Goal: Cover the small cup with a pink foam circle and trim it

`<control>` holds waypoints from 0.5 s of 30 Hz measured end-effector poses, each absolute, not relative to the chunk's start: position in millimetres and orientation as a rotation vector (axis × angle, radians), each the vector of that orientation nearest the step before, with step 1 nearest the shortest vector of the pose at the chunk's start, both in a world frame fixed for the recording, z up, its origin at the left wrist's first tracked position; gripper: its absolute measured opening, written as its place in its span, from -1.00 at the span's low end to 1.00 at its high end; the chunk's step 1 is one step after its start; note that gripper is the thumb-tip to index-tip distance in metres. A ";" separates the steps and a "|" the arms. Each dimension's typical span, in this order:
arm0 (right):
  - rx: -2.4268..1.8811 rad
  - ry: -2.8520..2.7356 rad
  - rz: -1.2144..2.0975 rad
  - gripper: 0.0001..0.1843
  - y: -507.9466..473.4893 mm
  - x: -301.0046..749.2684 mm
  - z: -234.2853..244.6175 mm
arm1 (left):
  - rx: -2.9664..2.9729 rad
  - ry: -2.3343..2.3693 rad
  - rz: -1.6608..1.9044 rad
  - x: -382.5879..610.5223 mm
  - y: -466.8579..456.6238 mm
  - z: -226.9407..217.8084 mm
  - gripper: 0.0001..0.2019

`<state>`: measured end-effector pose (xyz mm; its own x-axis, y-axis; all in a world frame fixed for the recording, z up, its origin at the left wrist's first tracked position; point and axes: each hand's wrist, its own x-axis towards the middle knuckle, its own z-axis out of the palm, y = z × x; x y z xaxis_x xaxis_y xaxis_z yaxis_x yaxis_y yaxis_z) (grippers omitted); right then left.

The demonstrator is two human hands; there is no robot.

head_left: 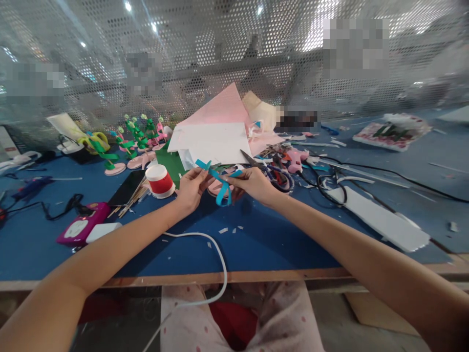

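A blue paper strip (222, 187), bent into a loop with loose ends, is held up over the table between both hands. My left hand (193, 187) pinches its left part near the upper end. My right hand (252, 184) pinches the strip on the other side, thumb and fingers together. Just left of my left hand stands a white roll with a red band (161, 183). Scissors (252, 159) with blue handles lie beyond my right hand. Behind the strip are white sheets (212, 139) and a green sheet (166, 164).
Paper flower stems on pink bases (115, 169) stand at the back left. A purple box (86, 222) with a white plug and thin sticks (134, 198) lie left. A white cable (220, 259) hangs over the front edge. A pink glue gun (296, 159) and white board (384, 217) lie right.
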<state>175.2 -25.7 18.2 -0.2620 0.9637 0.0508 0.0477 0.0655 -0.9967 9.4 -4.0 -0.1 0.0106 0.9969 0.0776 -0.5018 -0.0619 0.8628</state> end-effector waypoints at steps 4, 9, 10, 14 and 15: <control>-1.052 -1.472 1.181 -0.61 -24.0 175.3 16.8 | 0.904 0.732 1.430 11.3 -5.8 0.4 -0.72; -1.046 -1.515 1.133 -0.57 -21.8 176.5 16.2 | 1.170 0.746 1.186 14.0 -9.1 -2.9 -0.57; -1.042 -1.528 1.132 -0.57 -21.7 176.7 15.9 | 1.225 0.769 1.140 14.0 -9.5 -3.9 -0.53; -1.036 -1.520 1.149 -0.59 -21.7 176.1 14.7 | 1.333 0.835 1.131 13.0 -10.1 -6.5 -0.57; -1.036 -1.498 1.171 -0.59 -21.8 175.6 14.7 | 1.340 0.838 1.144 12.7 -10.2 -6.5 -0.60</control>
